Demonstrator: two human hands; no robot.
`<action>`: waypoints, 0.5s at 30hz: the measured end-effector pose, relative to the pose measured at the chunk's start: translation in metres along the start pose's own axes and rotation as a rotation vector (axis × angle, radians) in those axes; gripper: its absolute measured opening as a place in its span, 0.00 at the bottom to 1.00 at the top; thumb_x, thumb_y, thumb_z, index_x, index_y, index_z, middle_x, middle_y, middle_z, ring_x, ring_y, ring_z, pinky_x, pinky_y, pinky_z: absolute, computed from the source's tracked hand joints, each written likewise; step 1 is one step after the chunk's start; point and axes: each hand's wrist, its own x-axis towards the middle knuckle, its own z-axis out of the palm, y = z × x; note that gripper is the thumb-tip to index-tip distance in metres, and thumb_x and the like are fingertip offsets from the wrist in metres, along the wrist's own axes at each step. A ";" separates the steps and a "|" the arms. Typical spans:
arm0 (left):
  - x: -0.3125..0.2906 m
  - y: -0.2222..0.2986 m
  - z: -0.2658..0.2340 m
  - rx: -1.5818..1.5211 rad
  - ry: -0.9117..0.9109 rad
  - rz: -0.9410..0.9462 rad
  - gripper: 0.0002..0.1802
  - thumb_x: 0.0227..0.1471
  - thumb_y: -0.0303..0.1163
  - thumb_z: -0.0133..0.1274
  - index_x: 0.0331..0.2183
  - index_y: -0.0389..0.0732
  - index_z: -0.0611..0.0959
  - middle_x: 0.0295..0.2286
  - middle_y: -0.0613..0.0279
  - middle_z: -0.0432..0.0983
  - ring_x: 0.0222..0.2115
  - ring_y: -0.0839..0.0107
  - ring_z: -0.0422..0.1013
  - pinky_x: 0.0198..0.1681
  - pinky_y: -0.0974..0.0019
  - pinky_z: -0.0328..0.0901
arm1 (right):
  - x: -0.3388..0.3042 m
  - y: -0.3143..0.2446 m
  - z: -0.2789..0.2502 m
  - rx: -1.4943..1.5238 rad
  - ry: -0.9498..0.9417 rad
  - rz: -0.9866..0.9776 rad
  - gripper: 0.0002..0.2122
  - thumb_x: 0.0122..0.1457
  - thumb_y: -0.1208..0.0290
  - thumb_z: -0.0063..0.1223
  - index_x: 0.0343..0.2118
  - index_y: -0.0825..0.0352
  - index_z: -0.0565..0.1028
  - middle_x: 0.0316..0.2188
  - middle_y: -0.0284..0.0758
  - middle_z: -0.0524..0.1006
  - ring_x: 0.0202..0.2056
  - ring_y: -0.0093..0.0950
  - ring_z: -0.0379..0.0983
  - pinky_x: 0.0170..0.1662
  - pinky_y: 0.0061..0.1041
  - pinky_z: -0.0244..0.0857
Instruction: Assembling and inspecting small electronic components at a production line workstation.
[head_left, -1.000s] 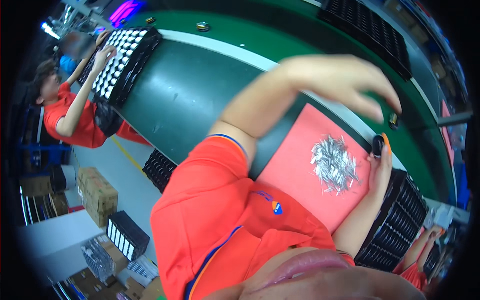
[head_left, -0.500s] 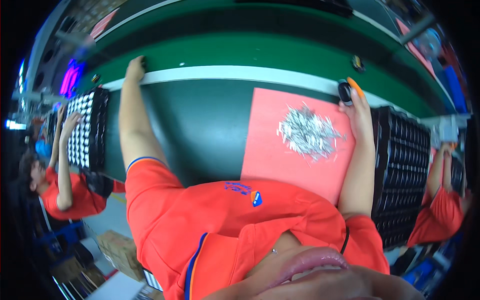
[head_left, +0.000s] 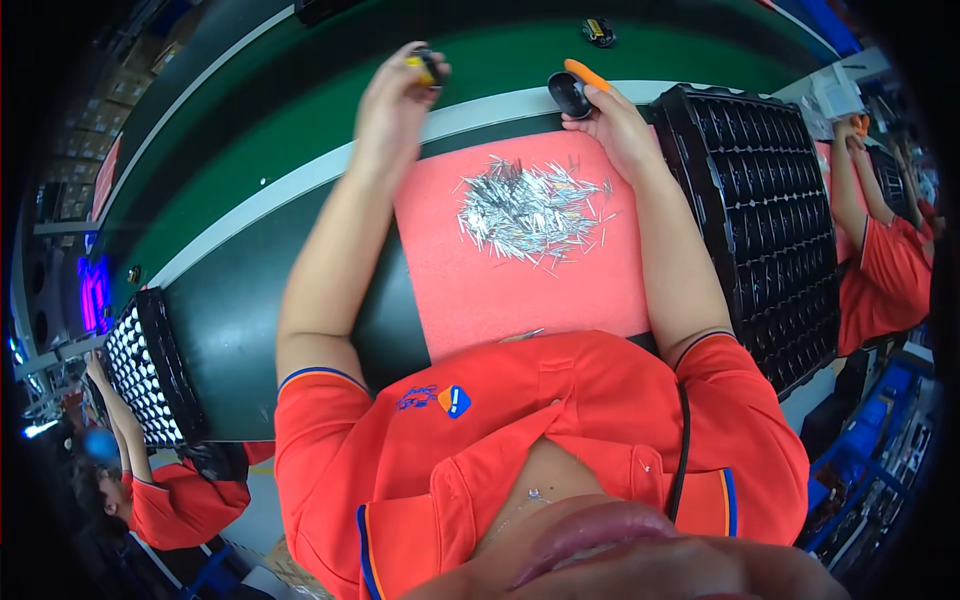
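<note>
My left hand (head_left: 390,115) is raised over the white rail at the conveyor's edge, its fingers closed on a small black-and-yellow part (head_left: 424,68). My right hand (head_left: 618,130), farther right, holds a round black cup-shaped part (head_left: 569,94). An orange strip-like thing (head_left: 587,75), perhaps a tool handle, sticks out of the same hand; its kind is unclear. Between my forearms, a heap of thin silvery pins (head_left: 525,212) lies on a pink foam sheet (head_left: 530,300). Another small black-and-yellow part (head_left: 599,32) sits on the green conveyor belt (head_left: 500,60) beyond my right hand.
Stacked black trays (head_left: 770,230) with many pockets stand right of my right forearm. At the left is a tray of white pieces (head_left: 140,370), with a co-worker in red (head_left: 195,500) beside it. Another person in red (head_left: 885,270) works at the far right.
My left hand has come from the far left of the belt toward my right hand, the black-and-yellow part now plainly seen in it. My right hand keeps its hold. The whole view has shifted and turned.
</note>
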 end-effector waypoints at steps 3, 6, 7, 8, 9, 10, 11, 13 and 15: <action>-0.005 -0.034 0.042 -0.055 -0.005 -0.058 0.21 0.55 0.29 0.45 0.50 0.34 0.67 0.42 0.56 0.74 0.41 0.71 0.70 0.45 0.71 0.62 | 0.000 0.002 0.006 -0.070 0.040 -0.122 0.21 0.64 0.66 0.42 0.58 0.66 0.62 0.43 0.34 0.71 0.39 0.21 0.69 0.46 0.21 0.65; -0.012 -0.047 0.051 0.157 -0.039 -0.034 0.22 0.57 0.33 0.45 0.52 0.35 0.66 0.46 0.55 0.71 0.44 0.74 0.67 0.50 0.71 0.59 | -0.001 0.001 0.005 -0.279 0.113 -0.216 0.21 0.62 0.66 0.46 0.57 0.67 0.64 0.44 0.34 0.72 0.41 0.21 0.69 0.49 0.21 0.62; -0.013 -0.052 0.053 0.149 -0.036 -0.041 0.22 0.57 0.33 0.45 0.52 0.35 0.66 0.46 0.55 0.71 0.44 0.74 0.67 0.50 0.71 0.59 | 0.000 0.002 0.004 -0.270 0.132 -0.284 0.21 0.61 0.66 0.48 0.56 0.67 0.65 0.44 0.34 0.73 0.42 0.20 0.69 0.49 0.20 0.61; -0.017 -0.054 0.054 0.136 -0.055 -0.064 0.22 0.58 0.33 0.45 0.52 0.35 0.66 0.46 0.56 0.71 0.44 0.75 0.67 0.50 0.71 0.59 | -0.001 0.001 0.007 -0.261 0.146 -0.355 0.21 0.60 0.66 0.50 0.55 0.68 0.65 0.43 0.33 0.73 0.43 0.20 0.69 0.50 0.19 0.60; -0.020 -0.056 0.053 0.123 -0.073 -0.088 0.21 0.59 0.33 0.45 0.52 0.35 0.67 0.46 0.56 0.71 0.43 0.76 0.67 0.50 0.71 0.59 | -0.003 0.000 0.011 -0.266 0.142 -0.349 0.21 0.60 0.66 0.50 0.55 0.68 0.65 0.43 0.33 0.73 0.43 0.20 0.69 0.50 0.19 0.60; -0.023 -0.057 0.052 0.109 -0.091 -0.111 0.21 0.59 0.33 0.45 0.52 0.35 0.67 0.46 0.57 0.71 0.43 0.78 0.67 0.50 0.72 0.59 | -0.007 -0.002 0.016 -0.237 0.143 -0.375 0.21 0.60 0.67 0.51 0.54 0.68 0.66 0.44 0.33 0.73 0.44 0.20 0.69 0.50 0.19 0.60; -0.023 -0.058 0.054 0.097 -0.089 -0.129 0.21 0.59 0.32 0.46 0.52 0.34 0.68 0.46 0.58 0.72 0.42 0.78 0.68 0.50 0.71 0.61 | -0.009 -0.004 0.019 -0.210 0.146 -0.397 0.20 0.59 0.68 0.53 0.54 0.68 0.67 0.44 0.33 0.73 0.44 0.20 0.69 0.50 0.19 0.61; -0.023 -0.060 0.053 0.087 -0.069 -0.139 0.21 0.59 0.32 0.47 0.52 0.34 0.68 0.45 0.59 0.72 0.42 0.78 0.69 0.50 0.71 0.62 | -0.012 -0.003 0.025 -0.263 0.155 -0.439 0.20 0.58 0.69 0.54 0.53 0.68 0.68 0.43 0.34 0.74 0.42 0.20 0.70 0.48 0.19 0.63; -0.023 -0.064 0.051 0.082 -0.058 -0.149 0.21 0.58 0.32 0.48 0.51 0.34 0.69 0.44 0.60 0.73 0.41 0.77 0.70 0.49 0.70 0.63 | -0.013 0.000 0.027 -0.311 0.170 -0.486 0.20 0.57 0.70 0.55 0.52 0.68 0.69 0.42 0.35 0.75 0.40 0.21 0.72 0.45 0.20 0.64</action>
